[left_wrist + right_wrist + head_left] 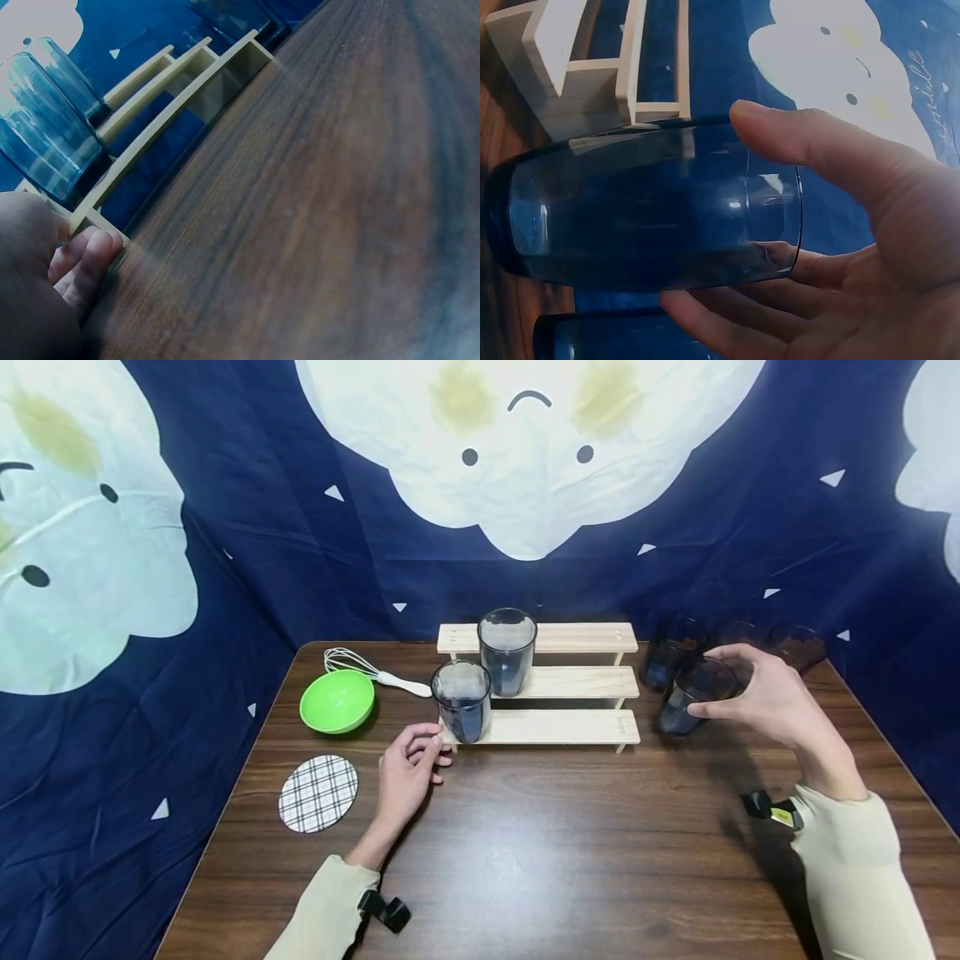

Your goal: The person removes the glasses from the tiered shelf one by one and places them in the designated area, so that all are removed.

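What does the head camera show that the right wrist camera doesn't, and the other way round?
Only the head view shows the green bowl, whisk, checked coaster, the left hand by the rack, and two glasses standing on its steps. Only the right wrist view shows, close up, the thumb lying across the rim of the held glass. Both show the right hand with its grip on that blue glass, and the wooden rack.

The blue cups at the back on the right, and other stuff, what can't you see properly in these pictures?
- Dark blue glass cups at the back right: head view, dim against the cloth, count unclear.
- Blue tumbler in the right hand: fingers hide its far side.
- Left hand: left wrist view, cut by the edge.
- Second blue tumbler: right wrist view, cut off below.
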Tool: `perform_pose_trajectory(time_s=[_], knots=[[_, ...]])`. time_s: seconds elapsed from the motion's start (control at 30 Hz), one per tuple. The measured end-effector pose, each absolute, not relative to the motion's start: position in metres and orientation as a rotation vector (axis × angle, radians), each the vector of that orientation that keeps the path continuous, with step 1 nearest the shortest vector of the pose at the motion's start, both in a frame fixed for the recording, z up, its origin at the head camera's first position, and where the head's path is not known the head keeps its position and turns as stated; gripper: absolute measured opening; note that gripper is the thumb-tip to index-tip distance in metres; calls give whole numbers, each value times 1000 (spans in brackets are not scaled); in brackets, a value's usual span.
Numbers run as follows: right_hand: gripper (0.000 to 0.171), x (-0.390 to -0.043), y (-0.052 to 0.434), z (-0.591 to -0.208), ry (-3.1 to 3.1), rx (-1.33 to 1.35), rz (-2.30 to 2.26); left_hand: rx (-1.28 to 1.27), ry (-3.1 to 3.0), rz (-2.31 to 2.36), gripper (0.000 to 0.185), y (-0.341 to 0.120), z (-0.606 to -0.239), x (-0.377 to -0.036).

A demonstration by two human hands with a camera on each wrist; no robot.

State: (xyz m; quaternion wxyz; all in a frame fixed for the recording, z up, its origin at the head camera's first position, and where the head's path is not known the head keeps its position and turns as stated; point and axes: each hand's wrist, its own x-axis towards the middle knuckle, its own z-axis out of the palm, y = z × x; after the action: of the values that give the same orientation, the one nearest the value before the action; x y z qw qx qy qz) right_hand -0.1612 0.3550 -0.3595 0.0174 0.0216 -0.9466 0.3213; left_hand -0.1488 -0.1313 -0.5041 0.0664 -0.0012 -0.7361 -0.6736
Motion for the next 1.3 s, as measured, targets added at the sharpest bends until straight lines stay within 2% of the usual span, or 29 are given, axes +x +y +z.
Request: perform_pose_trajectory(time_s=[1.3], knots=[[89,-174,358,-375,-3006,61,1026,-12,-2225,-2028,17,-132,-504,-149]])
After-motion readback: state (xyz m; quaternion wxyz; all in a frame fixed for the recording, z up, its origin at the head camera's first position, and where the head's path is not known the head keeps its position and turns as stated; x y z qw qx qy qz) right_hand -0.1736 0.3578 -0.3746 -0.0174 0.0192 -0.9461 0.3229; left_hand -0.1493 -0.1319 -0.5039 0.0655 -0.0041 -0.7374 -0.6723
